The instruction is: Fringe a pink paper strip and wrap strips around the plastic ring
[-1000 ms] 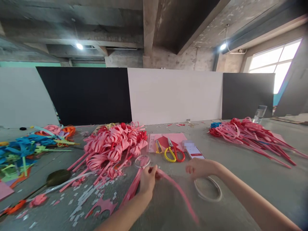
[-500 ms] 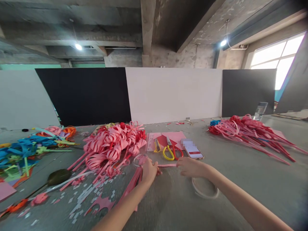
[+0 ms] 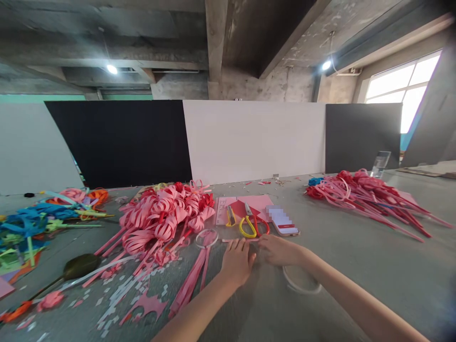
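Observation:
My left hand [image 3: 238, 261] lies palm down on the grey table, its fingertips at a thin pink paper strip [image 3: 228, 240]. Close to its right, my right hand [image 3: 276, 250] has its fingers bent together at the strip's right end; whatever they pinch is hidden. Just beyond the hands are yellow-and-red scissors [image 3: 249, 227], a yellow cutter [image 3: 231, 216], pink paper sheets [image 3: 261, 203] and a phone [image 3: 284, 223]. Left of my left hand lies a tape roll [image 3: 206, 238] over long pink strips [image 3: 188, 284]. A white ring [image 3: 302, 280] rests under my right forearm.
A large heap of pink paper flowers [image 3: 166, 213] stands left of centre, with blue and green paper pieces [image 3: 30, 223] farther left. Paper scraps [image 3: 117, 297] litter the front left. More pink strips [image 3: 366, 194] and a clear bottle [image 3: 380, 164] are at the right.
My left hand has moved right, away from the tape roll and long strips, and now lies flatter beside my right hand. The view has shifted slightly.

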A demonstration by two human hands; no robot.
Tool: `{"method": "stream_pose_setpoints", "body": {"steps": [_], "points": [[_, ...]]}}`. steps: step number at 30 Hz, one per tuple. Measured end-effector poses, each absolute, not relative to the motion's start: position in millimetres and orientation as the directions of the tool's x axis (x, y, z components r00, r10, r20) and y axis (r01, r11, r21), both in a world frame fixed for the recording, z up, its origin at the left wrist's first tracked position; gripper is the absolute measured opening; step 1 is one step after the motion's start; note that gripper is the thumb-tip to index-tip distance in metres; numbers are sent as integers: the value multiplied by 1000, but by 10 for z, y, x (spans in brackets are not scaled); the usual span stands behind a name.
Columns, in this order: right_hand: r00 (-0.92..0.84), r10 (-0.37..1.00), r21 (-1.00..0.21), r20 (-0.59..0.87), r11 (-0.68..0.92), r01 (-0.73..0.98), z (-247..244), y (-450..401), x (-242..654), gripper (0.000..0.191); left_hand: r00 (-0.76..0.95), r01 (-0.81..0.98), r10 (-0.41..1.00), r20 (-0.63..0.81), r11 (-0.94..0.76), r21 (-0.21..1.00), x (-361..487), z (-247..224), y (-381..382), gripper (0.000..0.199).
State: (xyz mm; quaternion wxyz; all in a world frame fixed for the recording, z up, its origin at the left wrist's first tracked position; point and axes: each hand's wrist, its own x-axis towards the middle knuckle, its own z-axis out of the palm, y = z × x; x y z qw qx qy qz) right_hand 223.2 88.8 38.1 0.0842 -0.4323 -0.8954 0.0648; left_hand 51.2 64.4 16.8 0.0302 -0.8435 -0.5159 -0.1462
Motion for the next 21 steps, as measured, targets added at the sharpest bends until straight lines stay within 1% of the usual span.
{"method": "stream_pose_setpoints", "body": {"steps": [4, 7, 9, 11, 16, 21], "points": [[-546, 820, -163, 173, 570, 805, 414, 948, 2236, 34, 433, 881, 864, 256, -465, 80, 507, 159, 689, 44], [-446, 861, -133, 242, 485, 864, 428, 1068, 2223, 29, 440, 880, 865, 240, -469, 79, 502, 165, 699, 47], [-405, 879, -111, 251, 441, 891, 422, 1158, 2200, 24, 445, 877, 865, 233, -474, 84, 496, 168, 702, 48], [-391, 889, -90, 240, 421, 903, 413, 1228, 2169, 20, 449, 874, 864, 229, -477, 89, 491, 170, 701, 49], [-403, 880, -55, 252, 429, 902, 460, 1279, 2125, 21, 449, 871, 863, 233, -481, 103, 485, 171, 712, 49], [-386, 882, -59, 269, 415, 908, 500, 1269, 2163, 20, 426, 878, 873, 238, -463, 124, 497, 180, 795, 49]]}}
